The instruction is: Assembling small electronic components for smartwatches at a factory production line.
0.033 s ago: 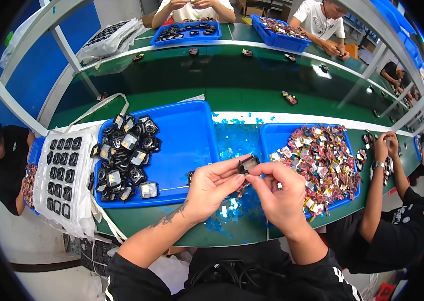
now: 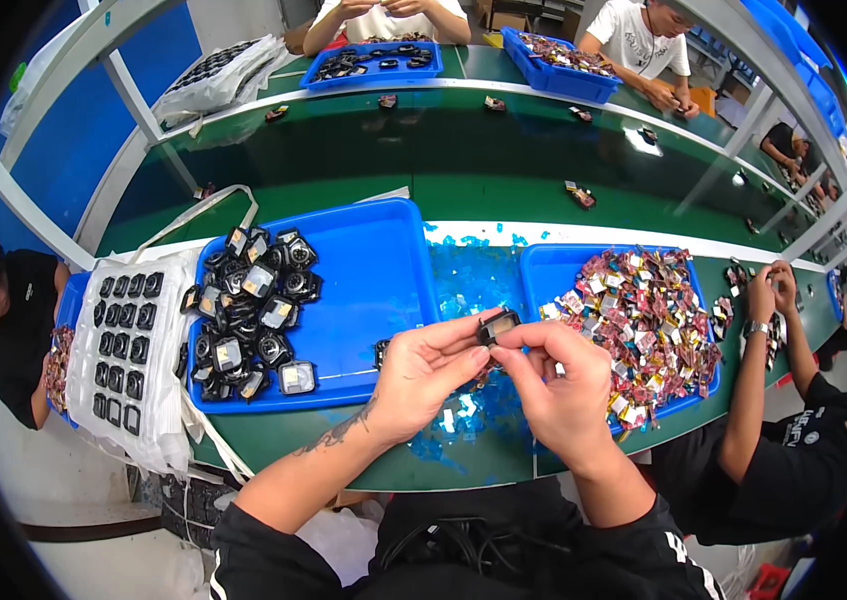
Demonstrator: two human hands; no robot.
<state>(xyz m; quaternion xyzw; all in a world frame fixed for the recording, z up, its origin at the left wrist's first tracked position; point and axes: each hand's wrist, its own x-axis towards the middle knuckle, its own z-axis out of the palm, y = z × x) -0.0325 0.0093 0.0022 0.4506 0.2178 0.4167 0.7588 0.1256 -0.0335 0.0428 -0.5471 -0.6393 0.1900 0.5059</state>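
Above the gap between the two trays, my hands meet on a small black square watch case [image 2: 499, 324] with a greyish window. My left hand [image 2: 425, 375] pinches its left side between thumb and fingers. My right hand [image 2: 561, 385] is closed at its lower right edge, thumb and index finger against it. Left of my hands, a blue tray [image 2: 373, 260] holds a heap of similar black watch cases [image 2: 253, 300]. On the right a second blue tray [image 2: 543, 262] is piled with small reddish circuit boards [image 2: 638, 335] bearing yellow and white parts.
Blue film scraps [image 2: 463, 415] litter the green bench between the trays. A white moulded tray [image 2: 158, 350] with rows of black cases stands far left. Beyond lies a green conveyor belt [image 2: 343, 160] carrying scattered boards. At right, a co-worker's arms [image 2: 743, 400] come close; metal posts frame the bench.
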